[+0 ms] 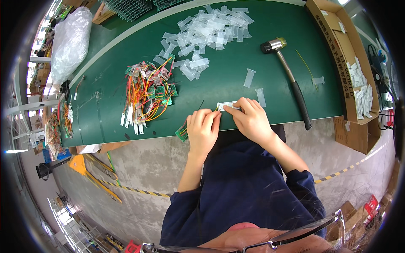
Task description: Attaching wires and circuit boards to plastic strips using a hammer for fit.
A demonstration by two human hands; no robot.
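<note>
My right hand (253, 121) grips a small white rectangular plastic piece (228, 105) near the table's front edge, its thumb and fingers on the top face. Right beside it, my left hand (202, 128) is closed in a pinch at the piece's left end, where thin wires come out. A green circuit board (182, 134) on these wires sticks out to the left of my left hand, at the table edge. What lies under the left fingers is partly hidden. Two clear plastic sleeves (249, 78) (260, 97) lie just beyond my right hand.
Wired circuit boards (154, 90) are heaped to the left; a pile of clear sleeves (211, 31) lies at the back. A hammer (291, 76) with a black handle rests on the right. Past it stands a cardboard box (337, 55) holding white pieces (362, 90).
</note>
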